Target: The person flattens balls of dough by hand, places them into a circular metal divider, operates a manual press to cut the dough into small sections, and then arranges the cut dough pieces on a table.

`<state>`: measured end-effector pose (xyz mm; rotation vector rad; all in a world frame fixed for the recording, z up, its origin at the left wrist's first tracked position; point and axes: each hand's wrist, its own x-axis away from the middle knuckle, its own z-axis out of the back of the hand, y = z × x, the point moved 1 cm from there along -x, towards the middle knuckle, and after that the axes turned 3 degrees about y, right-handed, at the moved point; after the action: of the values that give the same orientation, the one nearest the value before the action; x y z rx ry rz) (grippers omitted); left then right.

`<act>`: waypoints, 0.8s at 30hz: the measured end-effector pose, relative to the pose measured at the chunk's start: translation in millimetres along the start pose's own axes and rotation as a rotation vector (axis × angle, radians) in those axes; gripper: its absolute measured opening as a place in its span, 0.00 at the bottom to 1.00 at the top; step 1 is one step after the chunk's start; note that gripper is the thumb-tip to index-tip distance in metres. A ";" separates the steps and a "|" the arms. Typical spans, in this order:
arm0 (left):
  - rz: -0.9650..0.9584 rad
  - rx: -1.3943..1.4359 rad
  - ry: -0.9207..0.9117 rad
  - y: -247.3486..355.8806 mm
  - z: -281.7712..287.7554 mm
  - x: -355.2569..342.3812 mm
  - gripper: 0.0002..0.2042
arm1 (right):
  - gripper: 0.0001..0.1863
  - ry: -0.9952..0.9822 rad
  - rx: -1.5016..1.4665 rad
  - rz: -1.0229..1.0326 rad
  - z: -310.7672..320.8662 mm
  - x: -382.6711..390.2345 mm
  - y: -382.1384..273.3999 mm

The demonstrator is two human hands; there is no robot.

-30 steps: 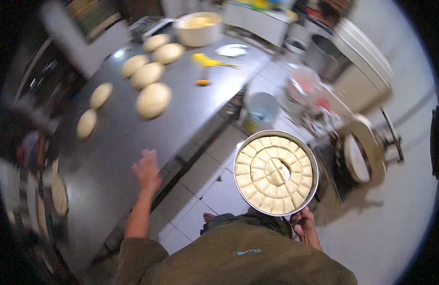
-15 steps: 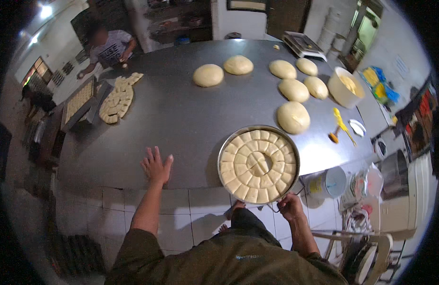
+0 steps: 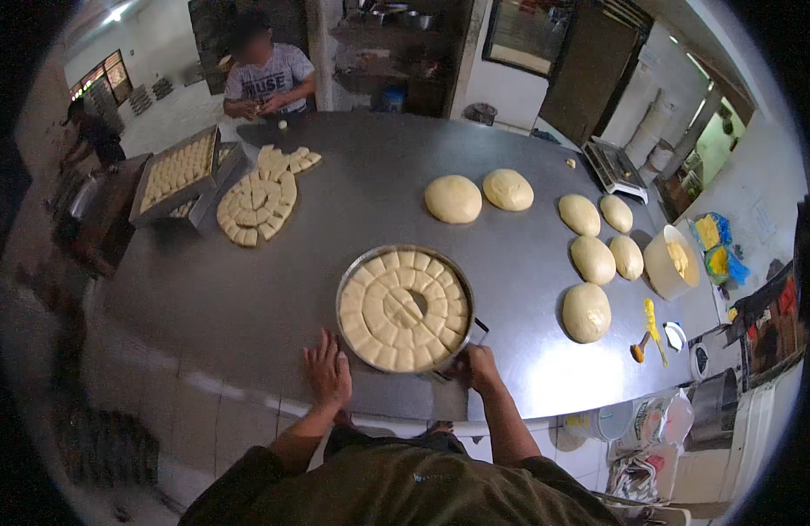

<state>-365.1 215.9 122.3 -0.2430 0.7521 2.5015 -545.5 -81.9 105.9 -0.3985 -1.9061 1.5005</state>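
A round metal pan point(image 3: 470, 305) sits at the near side of the steel table, with cut dough pieces point(image 3: 383, 302) packed inside it in rings. My right hand point(image 3: 477, 366) is closed around the metal handle point(image 3: 481, 326) at the pan's lower right. Beside the pan's lower left rim lies my left hand point(image 3: 328, 372), its fingers stretched out and nothing in it; whether the fingertips touch the rim I cannot tell.
Several dough balls point(image 3: 586, 313) rest at the right, near a tub point(image 3: 669, 263), a yellow-handled tool point(image 3: 652, 323) and a scale point(image 3: 615, 170). At the left are loose cut dough point(image 3: 258, 206) and stacked trays point(image 3: 177, 175). A co-worker point(image 3: 269, 81) stands across the table.
The pan has moved left and farther over the table, with my right hand still on its handle. My left hand has come from the open tabletop to the pan's side. The view has shifted.
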 end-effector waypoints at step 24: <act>-0.409 -0.162 -0.307 -134.6 -46.0 -371.5 0.35 | 0.15 0.368 1.441 0.713 -136.4 -400.8 -375.3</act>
<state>23.0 129.5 135.6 -0.0569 0.3347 2.1410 -101.8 -334.6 349.5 -0.5810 -0.0633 2.5436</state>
